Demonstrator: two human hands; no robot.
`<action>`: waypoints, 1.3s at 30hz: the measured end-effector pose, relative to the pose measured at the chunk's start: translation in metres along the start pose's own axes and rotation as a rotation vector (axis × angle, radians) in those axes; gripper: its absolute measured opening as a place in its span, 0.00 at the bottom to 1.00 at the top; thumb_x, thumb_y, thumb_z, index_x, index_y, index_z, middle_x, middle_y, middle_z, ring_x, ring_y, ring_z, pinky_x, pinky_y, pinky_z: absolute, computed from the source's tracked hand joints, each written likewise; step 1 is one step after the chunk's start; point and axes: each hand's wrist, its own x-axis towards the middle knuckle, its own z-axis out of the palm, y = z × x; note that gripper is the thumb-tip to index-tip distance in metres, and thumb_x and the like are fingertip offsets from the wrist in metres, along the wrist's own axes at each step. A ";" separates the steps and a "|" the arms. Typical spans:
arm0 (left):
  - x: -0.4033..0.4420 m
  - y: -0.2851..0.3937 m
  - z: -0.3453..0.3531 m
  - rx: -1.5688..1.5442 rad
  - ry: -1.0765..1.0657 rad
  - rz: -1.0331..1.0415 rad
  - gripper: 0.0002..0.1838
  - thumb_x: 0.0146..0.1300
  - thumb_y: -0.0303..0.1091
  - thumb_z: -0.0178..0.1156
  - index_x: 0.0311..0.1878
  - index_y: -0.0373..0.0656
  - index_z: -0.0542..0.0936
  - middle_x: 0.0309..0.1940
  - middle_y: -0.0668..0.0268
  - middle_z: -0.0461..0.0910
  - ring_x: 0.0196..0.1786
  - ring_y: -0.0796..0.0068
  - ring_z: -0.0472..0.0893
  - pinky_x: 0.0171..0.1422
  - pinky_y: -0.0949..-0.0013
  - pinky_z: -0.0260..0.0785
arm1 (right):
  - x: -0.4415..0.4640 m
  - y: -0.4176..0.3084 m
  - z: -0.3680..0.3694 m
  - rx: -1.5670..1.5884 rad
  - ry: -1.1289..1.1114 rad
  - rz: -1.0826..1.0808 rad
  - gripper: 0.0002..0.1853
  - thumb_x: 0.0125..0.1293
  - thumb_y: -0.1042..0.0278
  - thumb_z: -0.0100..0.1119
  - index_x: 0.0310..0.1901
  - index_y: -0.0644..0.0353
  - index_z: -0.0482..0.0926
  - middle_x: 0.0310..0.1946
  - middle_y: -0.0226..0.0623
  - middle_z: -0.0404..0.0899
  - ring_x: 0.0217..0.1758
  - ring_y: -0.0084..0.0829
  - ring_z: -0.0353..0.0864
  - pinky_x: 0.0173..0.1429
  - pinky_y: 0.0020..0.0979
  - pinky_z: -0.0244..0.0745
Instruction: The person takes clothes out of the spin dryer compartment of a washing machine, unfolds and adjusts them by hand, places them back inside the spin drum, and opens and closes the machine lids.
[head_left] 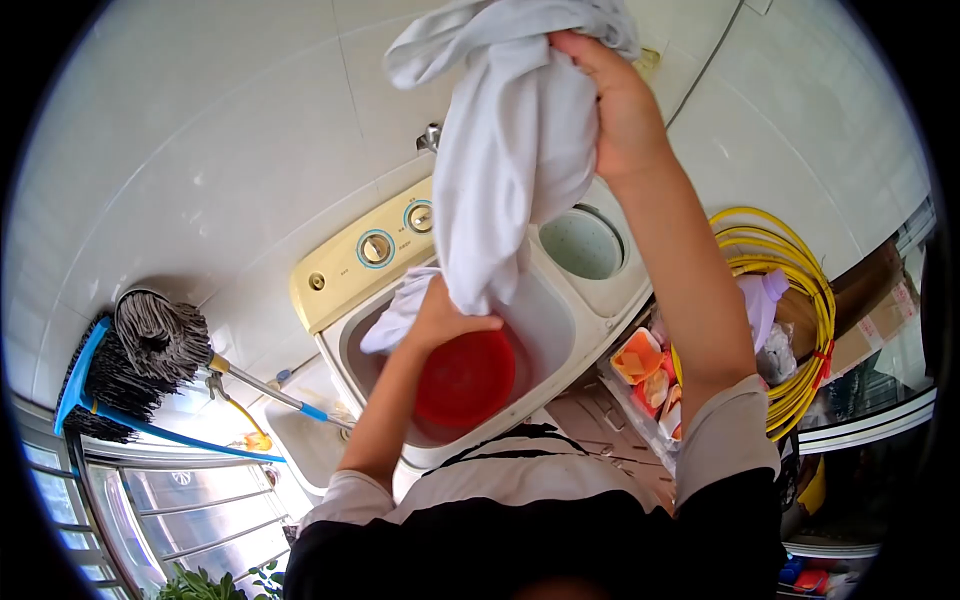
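A long white cloth [515, 150], bunched at the top, hangs above a twin-tub washing machine [335, 285]. My right hand [625, 110] is raised high and closed on the upper part of the cloth. Lower down, my left hand [445, 318] grips the cloth near its bottom end, its thumb showing and its other fingers largely hidden. Beneath my left hand a red basin [465, 385] sits inside the larger tub [545, 325]. The smaller round spin tub [580, 245] stands uncovered on the right, with my right forearm passing beside it.
On the left lean a grey mop [160, 335] and a blue-handled broom [85, 375], beside a white sink [300, 440]. A tap [430, 137] projects from the tiled wall. To the right are a coiled yellow hose [815, 340], a purple bottle [762, 300] and a box of orange items [640, 358].
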 end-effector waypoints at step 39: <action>0.024 0.050 -0.019 -1.162 0.702 -0.077 0.24 0.63 0.33 0.60 0.61 0.39 0.68 0.60 0.56 0.71 0.55 0.63 0.78 0.61 0.59 0.72 | -0.093 0.228 -0.112 0.564 0.396 0.131 0.21 0.70 0.58 0.49 0.60 0.59 0.68 0.55 0.39 0.75 0.57 0.34 0.77 0.61 0.36 0.74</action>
